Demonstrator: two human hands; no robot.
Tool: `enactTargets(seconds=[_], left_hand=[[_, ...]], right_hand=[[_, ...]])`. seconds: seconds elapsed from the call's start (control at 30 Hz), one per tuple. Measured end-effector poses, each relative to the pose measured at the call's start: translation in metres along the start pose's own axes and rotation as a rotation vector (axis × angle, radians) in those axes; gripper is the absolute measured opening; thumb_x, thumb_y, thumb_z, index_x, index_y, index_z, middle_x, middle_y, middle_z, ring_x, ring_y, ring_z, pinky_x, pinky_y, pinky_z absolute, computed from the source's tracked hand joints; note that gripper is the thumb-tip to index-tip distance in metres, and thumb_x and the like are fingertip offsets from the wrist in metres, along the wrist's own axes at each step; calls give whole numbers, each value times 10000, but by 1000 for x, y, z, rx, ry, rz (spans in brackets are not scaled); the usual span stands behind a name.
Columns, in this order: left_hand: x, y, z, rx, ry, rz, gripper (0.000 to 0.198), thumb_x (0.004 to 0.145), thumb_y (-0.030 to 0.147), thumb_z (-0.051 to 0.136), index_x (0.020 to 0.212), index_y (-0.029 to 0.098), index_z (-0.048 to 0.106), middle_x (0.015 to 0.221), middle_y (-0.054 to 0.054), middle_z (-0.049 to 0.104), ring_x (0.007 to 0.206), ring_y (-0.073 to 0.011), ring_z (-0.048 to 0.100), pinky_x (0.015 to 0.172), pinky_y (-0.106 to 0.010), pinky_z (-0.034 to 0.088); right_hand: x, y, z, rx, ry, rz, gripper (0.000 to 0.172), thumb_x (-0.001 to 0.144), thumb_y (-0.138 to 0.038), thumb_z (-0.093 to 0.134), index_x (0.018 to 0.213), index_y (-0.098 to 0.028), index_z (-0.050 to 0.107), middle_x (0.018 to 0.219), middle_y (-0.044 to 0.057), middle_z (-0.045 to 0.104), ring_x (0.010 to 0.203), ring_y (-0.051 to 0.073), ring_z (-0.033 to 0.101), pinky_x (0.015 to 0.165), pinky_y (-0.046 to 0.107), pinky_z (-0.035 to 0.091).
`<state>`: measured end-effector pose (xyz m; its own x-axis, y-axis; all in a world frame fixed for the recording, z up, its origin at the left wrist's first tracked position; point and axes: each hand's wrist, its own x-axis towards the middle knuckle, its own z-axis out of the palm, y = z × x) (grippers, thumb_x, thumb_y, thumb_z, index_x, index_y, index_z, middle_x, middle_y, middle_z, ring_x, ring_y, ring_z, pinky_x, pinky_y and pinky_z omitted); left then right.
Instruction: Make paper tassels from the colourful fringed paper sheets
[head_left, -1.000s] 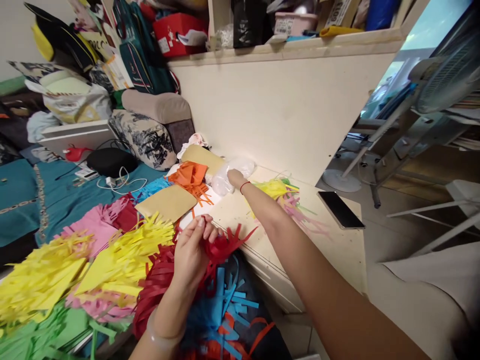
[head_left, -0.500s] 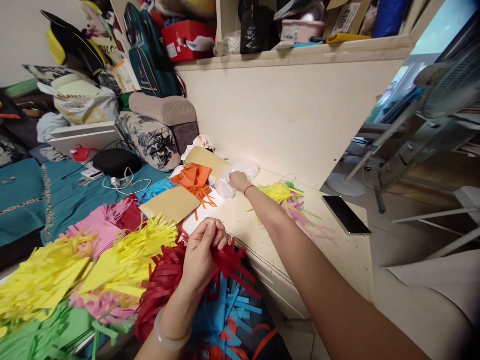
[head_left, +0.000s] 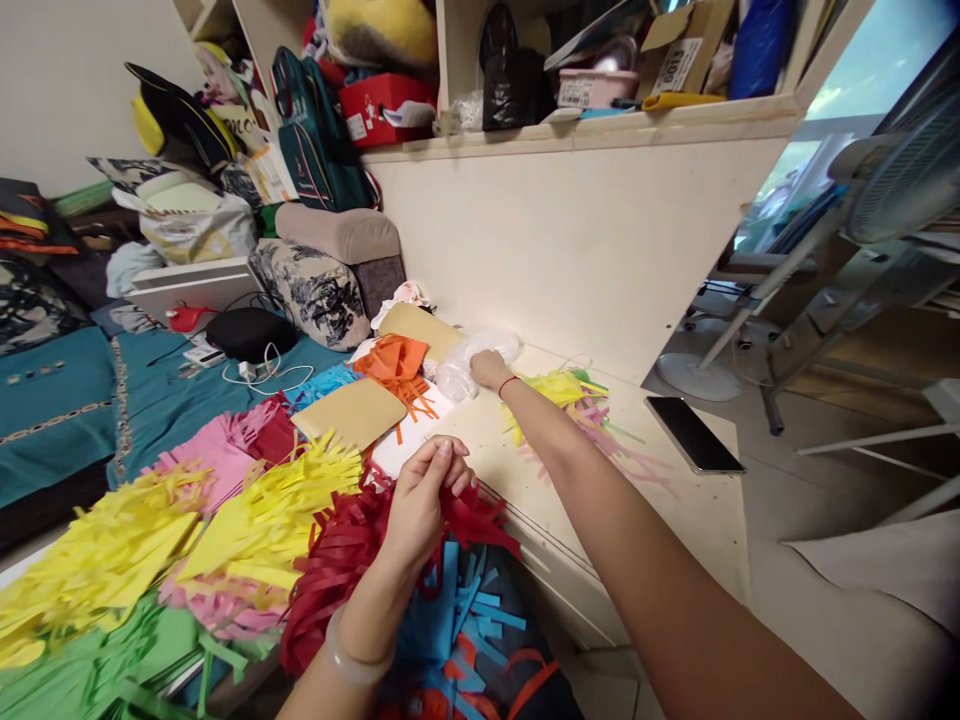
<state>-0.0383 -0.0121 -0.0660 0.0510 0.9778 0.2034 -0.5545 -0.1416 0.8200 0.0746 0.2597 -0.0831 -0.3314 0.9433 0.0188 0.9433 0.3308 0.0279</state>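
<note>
Cluttered room, cream desk (head_left: 675, 510) under a stuffed shelf (head_left: 600, 125), left hand (head_left: 424, 505) pinching red fringe (head_left: 330, 570) at the near edge, right hand (head_left: 491, 368) far out, curled on a clear bag (head_left: 452, 377), yellow fringe (head_left: 262, 520) left, phone (head_left: 694, 435) right, box (head_left: 679, 55) label too small to read

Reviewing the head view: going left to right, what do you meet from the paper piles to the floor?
From the left: yellow fringed paper → left hand pinching red fringed paper → right hand on the clear plastic bag → black phone → standing fan.
</note>
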Motion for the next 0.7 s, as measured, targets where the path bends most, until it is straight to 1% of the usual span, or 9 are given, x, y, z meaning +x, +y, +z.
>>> enactTargets(seconds=[0.1, 0.2, 0.3, 0.4, 0.47, 0.5, 0.57, 0.63, 0.7], left_hand=[[1, 0, -3, 38, 17, 21, 263, 853, 393, 631, 799, 138, 594, 567, 61, 331, 524, -58, 366, 537, -200, 279], [4, -1, -8, 91, 16, 37, 260, 862, 400, 617, 872, 141, 603, 581, 59, 344, 546, -67, 364, 555, -206, 304], [8, -6, -9, 108, 14, 63, 245, 858, 402, 619, 887, 164, 568, 605, 59, 357, 555, -73, 350, 562, -211, 317], [10, -14, -4, 141, 27, 128, 251, 868, 414, 598, 818, 188, 500, 597, 68, 339, 536, -79, 323, 542, -214, 305], [10, -20, 2, 222, 36, 166, 244, 895, 418, 554, 826, 198, 477, 596, 69, 338, 533, -84, 318, 537, -216, 297], [8, -23, 6, 269, 39, 183, 238, 907, 419, 533, 835, 200, 470, 603, 67, 347, 538, -87, 324, 538, -217, 296], [4, -29, 13, 345, 48, 214, 234, 920, 419, 507, 843, 203, 460, 626, 58, 378, 554, -92, 346, 541, -220, 299], [-2, -32, 21, 392, 59, 240, 228, 929, 414, 487, 844, 204, 456, 645, 51, 404, 570, -97, 369, 549, -222, 310], [-8, -33, 27, 441, 62, 265, 201, 942, 385, 466, 855, 205, 462, 665, 44, 426, 593, -101, 394, 566, -223, 324]], right_hand=[[-6, -1, -8, 80, 37, -13, 341, 914, -336, 558, 1192, -138, 551, 1188, 97, 577, 1027, 203, 595, 870, 410, 518], [-15, -1, -27, 193, 108, -35, 343, 910, -341, 565, 1181, -131, 557, 1184, 100, 581, 1032, 205, 595, 882, 419, 513], [-39, -3, -48, 353, 214, -97, 301, 931, -322, 526, 1148, -129, 604, 1188, 104, 616, 1096, 213, 588, 953, 426, 471], [-92, -13, -57, 537, 286, -196, 331, 968, -269, 411, 1150, -131, 650, 1171, 98, 669, 1125, 182, 600, 951, 316, 468], [-139, -19, -55, 659, 266, -273, 345, 961, -307, 418, 1130, -149, 673, 1072, 71, 716, 1017, 155, 658, 869, 272, 508], [-163, -22, -54, 758, 257, -326, 347, 955, -333, 427, 1105, -161, 688, 1042, 63, 726, 987, 149, 669, 859, 273, 516], [-204, -25, -50, 1121, 216, -439, 311, 909, -373, 518, 1043, -180, 722, 1051, 71, 724, 997, 171, 668, 893, 309, 514], [-233, -26, -49, 1337, 187, -459, 276, 871, -386, 585, 1015, -206, 737, 1084, 66, 714, 1040, 182, 651, 952, 334, 492], [-249, -26, -49, 1402, 185, -432, 255, 858, -379, 610, 1014, -225, 739, 1104, 58, 708, 1070, 181, 637, 988, 341, 475]])
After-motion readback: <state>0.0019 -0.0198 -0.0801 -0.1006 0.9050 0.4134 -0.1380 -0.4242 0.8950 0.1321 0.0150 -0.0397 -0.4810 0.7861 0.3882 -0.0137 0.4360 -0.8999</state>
